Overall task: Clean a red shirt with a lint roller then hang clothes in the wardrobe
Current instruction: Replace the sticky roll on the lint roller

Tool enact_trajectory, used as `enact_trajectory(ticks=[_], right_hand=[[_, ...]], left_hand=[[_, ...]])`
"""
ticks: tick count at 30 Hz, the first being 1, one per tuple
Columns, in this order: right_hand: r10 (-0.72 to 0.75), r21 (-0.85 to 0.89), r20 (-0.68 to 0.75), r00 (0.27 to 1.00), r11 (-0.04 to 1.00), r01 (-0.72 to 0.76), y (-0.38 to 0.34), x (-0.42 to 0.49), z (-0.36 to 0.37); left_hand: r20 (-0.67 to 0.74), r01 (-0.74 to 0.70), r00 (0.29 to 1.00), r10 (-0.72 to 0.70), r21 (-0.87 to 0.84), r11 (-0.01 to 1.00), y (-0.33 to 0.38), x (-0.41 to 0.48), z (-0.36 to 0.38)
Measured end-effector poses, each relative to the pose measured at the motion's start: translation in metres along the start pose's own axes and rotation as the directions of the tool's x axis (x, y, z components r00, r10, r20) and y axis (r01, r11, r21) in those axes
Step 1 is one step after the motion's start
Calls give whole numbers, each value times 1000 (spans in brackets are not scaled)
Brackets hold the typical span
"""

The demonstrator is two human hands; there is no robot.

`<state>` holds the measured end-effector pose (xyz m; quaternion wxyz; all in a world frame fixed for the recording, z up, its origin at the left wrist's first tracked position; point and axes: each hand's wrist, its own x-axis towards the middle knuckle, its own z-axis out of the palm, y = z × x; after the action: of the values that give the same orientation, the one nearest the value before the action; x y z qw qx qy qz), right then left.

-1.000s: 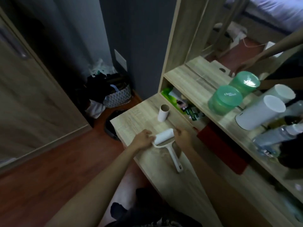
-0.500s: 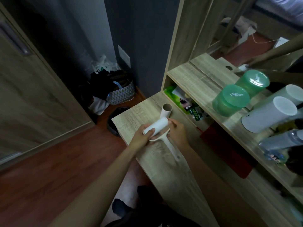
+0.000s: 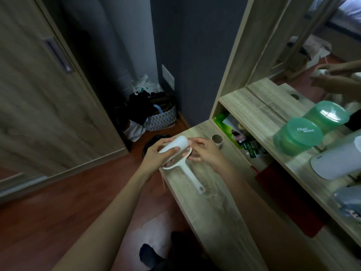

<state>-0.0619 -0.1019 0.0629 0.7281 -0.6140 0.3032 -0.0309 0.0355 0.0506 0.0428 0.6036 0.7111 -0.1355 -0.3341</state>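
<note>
A white lint roller [image 3: 188, 173] is held above the near corner of the wooden desk [image 3: 214, 208], its handle pointing down toward me. My left hand [image 3: 158, 155] is wrapped around the white roll [image 3: 175, 145] at its head. My right hand [image 3: 203, 151] pinches the frame end of the lint roller beside the roll. A red cloth [image 3: 289, 200] lies in the open space under the desk's shelf, to my right. The wooden wardrobe door [image 3: 39, 98] stands at left, closed.
An empty cardboard tube [image 3: 217, 140] stands on the desk behind my hands. Green tubs [image 3: 297, 135], a white container [image 3: 336, 161] and a mirror [image 3: 312, 45] sit on the shelf at right. A patterned basket of dark clothes [image 3: 160, 116] stands on the floor by the wall.
The lint roller lay flat on the desk; both hands have lifted it and swung its head up to the left. My left hand now grips the roll.
</note>
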Motion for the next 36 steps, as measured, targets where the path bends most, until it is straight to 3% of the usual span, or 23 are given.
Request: enact_trajectory(ticks=[8,19,24,31,36], right_hand=[[23,-19,200,979,1000,-20,-15,3,-16],[-77,-237,155,985,965,113,-22,7,-21],[-64,-175,171,983,980,94,-26,3,-22],[-37,-66,177,984,997,49,-30,-4,-20],[-15,-110,199,980,993,37,-34,-5,-18]], left_hand=[[45,-95,995,92,77,992,11,-2,-3],[-25,-207,977,213,142,968,3,-3,6],[-14,-224,974,227,114,968,11,-7,3],[-13,-246,966,257,246,938,8,-9,-7],[1,-252,965,263,286,925,10,-17,-11]])
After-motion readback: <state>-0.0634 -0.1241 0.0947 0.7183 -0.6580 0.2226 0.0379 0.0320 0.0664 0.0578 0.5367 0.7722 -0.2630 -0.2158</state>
